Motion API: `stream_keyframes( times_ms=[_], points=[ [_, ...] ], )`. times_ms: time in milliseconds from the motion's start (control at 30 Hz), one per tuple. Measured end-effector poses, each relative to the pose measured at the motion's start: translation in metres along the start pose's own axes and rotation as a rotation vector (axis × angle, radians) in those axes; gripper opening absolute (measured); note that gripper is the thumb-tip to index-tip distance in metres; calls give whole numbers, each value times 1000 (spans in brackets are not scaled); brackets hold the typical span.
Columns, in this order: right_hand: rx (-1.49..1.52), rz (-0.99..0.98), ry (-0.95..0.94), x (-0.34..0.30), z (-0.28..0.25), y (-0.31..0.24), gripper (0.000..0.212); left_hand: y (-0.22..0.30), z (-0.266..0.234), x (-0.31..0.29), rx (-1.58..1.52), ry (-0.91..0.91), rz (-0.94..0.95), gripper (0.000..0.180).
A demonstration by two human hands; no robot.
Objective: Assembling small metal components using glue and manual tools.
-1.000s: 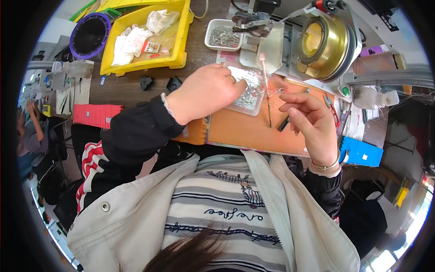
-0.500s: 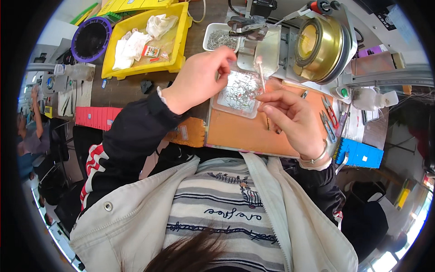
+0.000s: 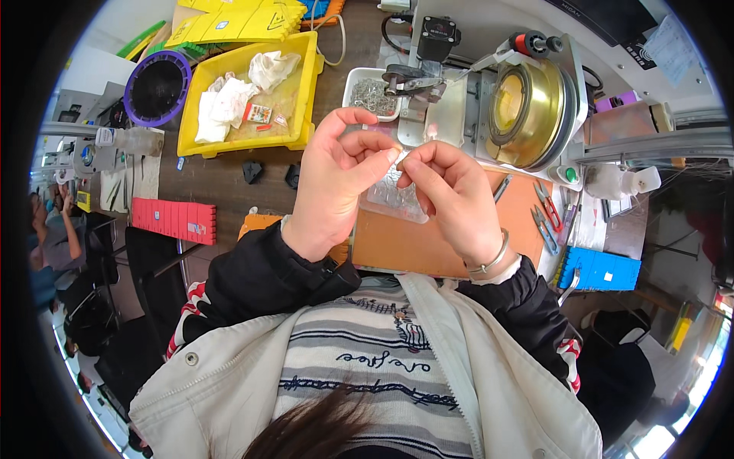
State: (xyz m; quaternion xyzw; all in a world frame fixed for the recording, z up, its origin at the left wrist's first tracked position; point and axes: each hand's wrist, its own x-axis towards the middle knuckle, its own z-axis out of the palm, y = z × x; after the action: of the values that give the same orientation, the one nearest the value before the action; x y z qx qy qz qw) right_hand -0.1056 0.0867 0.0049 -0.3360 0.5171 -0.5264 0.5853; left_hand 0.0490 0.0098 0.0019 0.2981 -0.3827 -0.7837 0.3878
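Fingers (image 3: 373, 168) in close pinches above tray (image 3: 394, 212)

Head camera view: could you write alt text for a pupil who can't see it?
A person's left hand and right hand have their fingertips close together above a pale tray; anything pinched is too small to make out. Beyond, to the right, is a gold-coloured drum; to the left, a yellow bin holds white cloths.

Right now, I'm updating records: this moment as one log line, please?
left hand: pinched; right hand: pinched, close by; anything held: unclear; tray: partly hidden by hands
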Motion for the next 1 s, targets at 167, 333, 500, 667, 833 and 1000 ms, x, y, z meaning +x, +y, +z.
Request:
stream_keyframes(
  times_ms=[167,333,500,667,833,1000],
  points=[
    [42,-1,17,-2,1,-3,15,2,6,5,48,-18,73,41],
    [93,-1,42,-2,-7,-6,11,8,8,5,397,-134,237,44],
    [106,-115,90,-3,-7,5,5,1,5,10,697,-178,554,36],
    [69,-161,81,5,-9,17,7,6,-3,5,974,-292,650,40],
    [83,-235,124,6,-8,20,7,10,7,10,1009,-290,750,34],
    [60,-296,116,7,-9,20,4,14,13,15,1082,-308,803,29]
  ],
)
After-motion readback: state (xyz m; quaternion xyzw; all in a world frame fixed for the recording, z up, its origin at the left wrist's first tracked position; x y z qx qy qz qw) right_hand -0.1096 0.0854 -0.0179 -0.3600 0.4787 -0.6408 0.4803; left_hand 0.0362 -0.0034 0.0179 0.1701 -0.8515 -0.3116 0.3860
